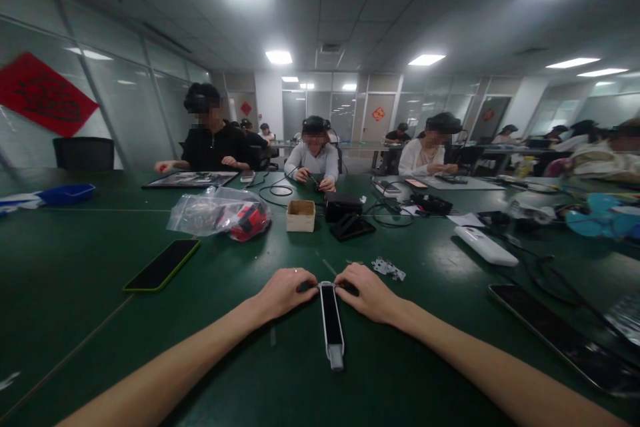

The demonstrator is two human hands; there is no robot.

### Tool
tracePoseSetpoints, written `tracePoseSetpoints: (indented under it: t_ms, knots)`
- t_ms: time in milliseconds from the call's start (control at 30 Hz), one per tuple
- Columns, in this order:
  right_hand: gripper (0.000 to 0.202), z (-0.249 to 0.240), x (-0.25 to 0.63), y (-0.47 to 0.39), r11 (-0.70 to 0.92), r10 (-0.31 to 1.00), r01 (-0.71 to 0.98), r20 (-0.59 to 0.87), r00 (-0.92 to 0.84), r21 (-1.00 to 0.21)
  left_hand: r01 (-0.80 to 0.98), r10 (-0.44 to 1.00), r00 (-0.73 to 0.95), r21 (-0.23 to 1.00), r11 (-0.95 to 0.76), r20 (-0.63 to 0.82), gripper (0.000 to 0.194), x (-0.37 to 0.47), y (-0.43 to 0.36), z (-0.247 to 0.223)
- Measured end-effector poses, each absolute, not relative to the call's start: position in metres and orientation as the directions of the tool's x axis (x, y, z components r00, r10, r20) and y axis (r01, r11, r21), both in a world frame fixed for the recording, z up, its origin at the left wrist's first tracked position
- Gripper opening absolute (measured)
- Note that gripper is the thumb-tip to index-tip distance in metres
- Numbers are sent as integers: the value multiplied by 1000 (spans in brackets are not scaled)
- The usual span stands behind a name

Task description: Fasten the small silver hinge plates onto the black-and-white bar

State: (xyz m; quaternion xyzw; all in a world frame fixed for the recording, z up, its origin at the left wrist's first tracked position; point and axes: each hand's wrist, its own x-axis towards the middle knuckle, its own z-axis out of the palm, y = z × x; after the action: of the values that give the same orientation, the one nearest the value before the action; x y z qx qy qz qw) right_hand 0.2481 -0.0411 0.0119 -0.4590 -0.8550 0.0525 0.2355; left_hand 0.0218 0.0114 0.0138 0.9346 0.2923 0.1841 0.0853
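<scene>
A slim white device that looks like a scanning pen [332, 320], with a long black face and a grey tip at the near end, lies on the green table in front of me. My left hand [287, 292] pinches the left side of its far end between thumb and fingers. Opposite it, my right hand [367, 293] has its fingertips closed on the right side of that same end. Whether some small part sits between the fingertips cannot be made out. Just beyond my right hand lie small silvery flat pieces [389, 269].
A green-edged phone [163, 265] lies left; a dark phone [555, 333] and white case [485, 245] lie right. Ahead are a plastic bag [200, 213], small cardboard box [301, 217] and black stand [352, 227]. Several people sit across the table, one person [314, 157] directly opposite.
</scene>
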Motion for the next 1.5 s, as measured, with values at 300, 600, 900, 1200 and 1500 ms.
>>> tracePoseSetpoints:
  t_ms: [300, 600, 900, 1200, 1500]
  knots:
    - [22, 67, 318, -8, 391, 911, 917, 172, -375, -75, 518, 581, 760, 268, -812, 291, 14, 22, 12, 14]
    - [24, 27, 369, 32, 309, 949, 948, -38, -312, -72, 502, 574, 767, 288, -815, 287, 17, 21, 13, 12]
    - [18, 25, 370, 39, 287, 954, 953, -64, -293, -94, 509, 583, 763, 296, -808, 280, 16, 21, 8, 17]
    - [21, 37, 368, 33, 283, 943, 946, -134, -304, -156, 493, 575, 766, 312, -812, 287, 17, 22, 11, 15]
    - [27, 47, 384, 31, 269, 954, 950, -94, -286, -156, 505, 595, 754, 335, -796, 277, 18, 22, 10, 16]
